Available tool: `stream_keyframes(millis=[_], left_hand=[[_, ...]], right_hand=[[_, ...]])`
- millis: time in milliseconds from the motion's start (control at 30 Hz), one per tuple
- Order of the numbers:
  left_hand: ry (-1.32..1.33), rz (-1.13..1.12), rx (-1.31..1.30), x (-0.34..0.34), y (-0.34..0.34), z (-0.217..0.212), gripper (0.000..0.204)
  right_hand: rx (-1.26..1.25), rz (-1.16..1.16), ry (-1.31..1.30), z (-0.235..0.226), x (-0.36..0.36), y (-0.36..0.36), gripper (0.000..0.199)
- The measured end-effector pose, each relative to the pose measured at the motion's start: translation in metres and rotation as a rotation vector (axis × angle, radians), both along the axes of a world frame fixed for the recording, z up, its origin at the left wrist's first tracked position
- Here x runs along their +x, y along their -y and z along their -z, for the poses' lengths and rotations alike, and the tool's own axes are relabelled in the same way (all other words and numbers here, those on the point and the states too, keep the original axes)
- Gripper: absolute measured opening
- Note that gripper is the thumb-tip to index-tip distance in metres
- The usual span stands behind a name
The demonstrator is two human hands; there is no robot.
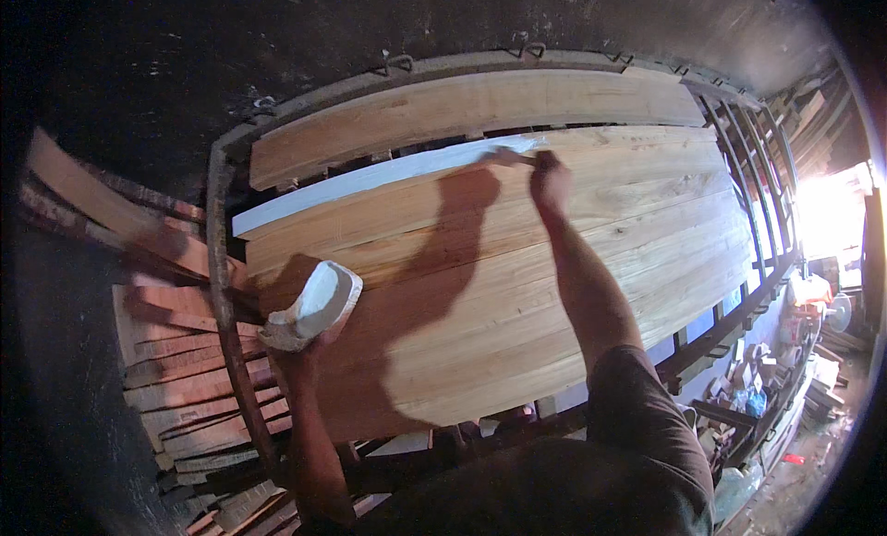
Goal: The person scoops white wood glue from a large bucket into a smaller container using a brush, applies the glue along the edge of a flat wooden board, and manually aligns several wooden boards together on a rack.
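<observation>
My right hand is closed round the handle of a paintbrush, reaching toward the far side of a wide wooden panel. The bristles, partly blurred, are at a strip of white paint that runs along the panel's far left edge. My left hand grips a cut-open plastic container from below, above the panel's near left part. White paint coats its inside; most of the left fingers are hidden behind it.
A metal frame surrounds the panel, with a separate wooden board beyond it. Rough planks are stacked on the left. Metal bars stand at the right, where clutter and bright daylight lie past the frame.
</observation>
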State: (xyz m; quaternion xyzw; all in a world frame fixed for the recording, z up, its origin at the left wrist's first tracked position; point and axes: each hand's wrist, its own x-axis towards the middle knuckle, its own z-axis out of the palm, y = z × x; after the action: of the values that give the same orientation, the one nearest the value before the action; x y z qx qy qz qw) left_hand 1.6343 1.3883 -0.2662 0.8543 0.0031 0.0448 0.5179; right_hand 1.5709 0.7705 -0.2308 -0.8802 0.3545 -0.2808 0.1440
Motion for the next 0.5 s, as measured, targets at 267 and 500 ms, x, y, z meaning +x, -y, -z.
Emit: stream_keyframes(millis=[267,500], left_hand=[[0.169,0.376,0.307,-0.123,0.080,-0.188,0.069],[0.198,0.570,-0.011,-0.237,0.201,-0.219,0.062]], right_hand=[[0.365,-0.291,0.610,-0.118,-0.181,-0.004,0.031],[0.605,-0.445,0.504,-0.192,-0.335,-0.093,0.017]])
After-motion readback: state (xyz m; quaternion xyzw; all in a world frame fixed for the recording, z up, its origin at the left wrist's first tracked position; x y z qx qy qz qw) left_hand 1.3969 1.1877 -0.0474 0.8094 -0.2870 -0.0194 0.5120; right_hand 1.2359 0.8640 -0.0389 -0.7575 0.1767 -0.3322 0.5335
